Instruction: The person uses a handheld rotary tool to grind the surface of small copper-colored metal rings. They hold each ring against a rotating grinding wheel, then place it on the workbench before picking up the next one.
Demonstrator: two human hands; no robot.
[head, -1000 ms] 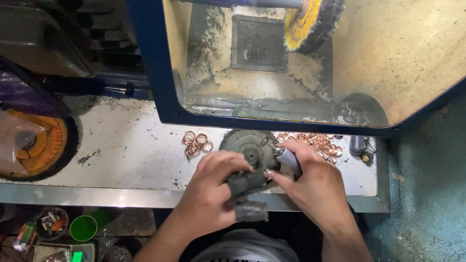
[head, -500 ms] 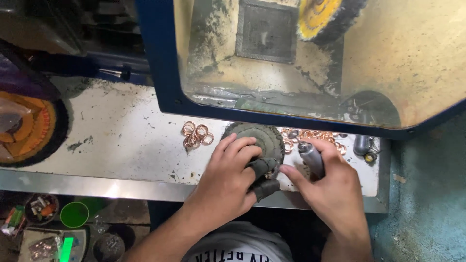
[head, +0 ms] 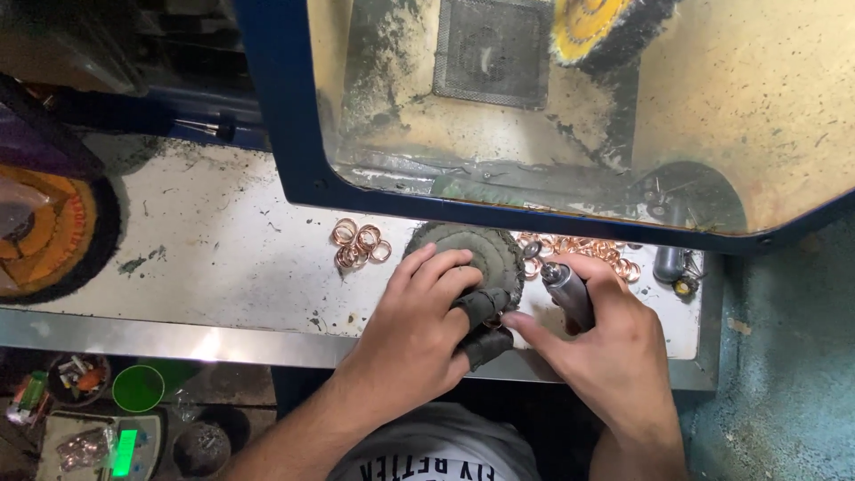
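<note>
Your left hand (head: 419, 325), fingertips in dark guards, pinches a small part at the bench (head: 205, 258) edge, bracing it against the buffing wheel (head: 476, 254); your right hand (head: 606, 343) grips the rotary tool (head: 565, 289) pen-like for control.

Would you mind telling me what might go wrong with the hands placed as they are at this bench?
The left hand, its thumb and a finger in dark covers, pinches something small right beside the tip of the rotary handpiece in the right hand; a slip could nick a finger. The hands work over the bench edge, so the piece could drop to the floor. Either hand could also scatter the loose copper rings nearby.
</note>
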